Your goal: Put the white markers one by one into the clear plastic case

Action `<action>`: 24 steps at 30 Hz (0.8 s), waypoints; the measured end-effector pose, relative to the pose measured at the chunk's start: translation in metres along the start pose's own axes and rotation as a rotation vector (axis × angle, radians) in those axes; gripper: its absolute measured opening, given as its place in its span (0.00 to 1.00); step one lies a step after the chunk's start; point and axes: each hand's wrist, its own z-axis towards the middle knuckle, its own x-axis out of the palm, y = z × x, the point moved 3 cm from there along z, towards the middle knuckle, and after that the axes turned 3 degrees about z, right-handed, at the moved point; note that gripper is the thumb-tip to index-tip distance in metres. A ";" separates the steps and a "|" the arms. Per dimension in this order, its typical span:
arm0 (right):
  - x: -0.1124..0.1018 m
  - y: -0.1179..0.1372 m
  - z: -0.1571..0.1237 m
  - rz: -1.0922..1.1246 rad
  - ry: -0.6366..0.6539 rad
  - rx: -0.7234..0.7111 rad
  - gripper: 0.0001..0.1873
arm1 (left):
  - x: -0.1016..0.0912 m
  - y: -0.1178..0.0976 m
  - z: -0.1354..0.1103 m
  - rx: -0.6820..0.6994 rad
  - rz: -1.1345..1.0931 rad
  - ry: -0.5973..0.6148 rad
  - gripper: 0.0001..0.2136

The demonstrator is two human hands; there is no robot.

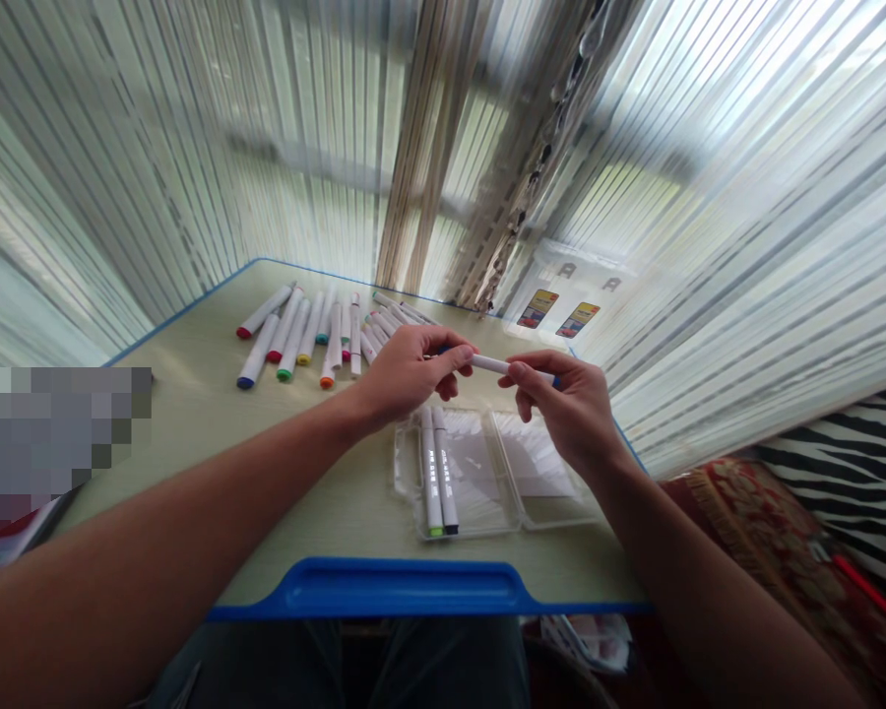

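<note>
An open clear case point(481, 471) lies at lower centre. Above it in the frame, the left hand point(408, 370) and right hand point(574, 402) pinch opposite ends of a white marker point(489, 364), its long axis nearly sideways, crosswise to two cased markers point(446, 473) whose printing is too small to read.

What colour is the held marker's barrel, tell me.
The held marker's barrel is white; head view.

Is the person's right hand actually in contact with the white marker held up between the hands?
Touching. The head view shows it: the right hand pinches the white marker near its blue end, with no gap visible.
</note>
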 end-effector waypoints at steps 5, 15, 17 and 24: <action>0.000 0.001 0.000 0.139 0.005 0.043 0.11 | -0.003 0.004 0.005 -0.024 -0.130 -0.026 0.06; 0.000 0.008 0.001 0.227 -0.017 0.078 0.15 | -0.007 0.007 0.006 -0.020 -0.275 -0.021 0.08; -0.002 0.007 0.003 0.237 -0.033 0.079 0.15 | -0.006 0.006 0.005 -0.006 -0.298 0.015 0.09; -0.006 0.003 0.007 0.264 -0.093 0.100 0.15 | -0.005 0.004 0.004 -0.018 -0.404 0.095 0.13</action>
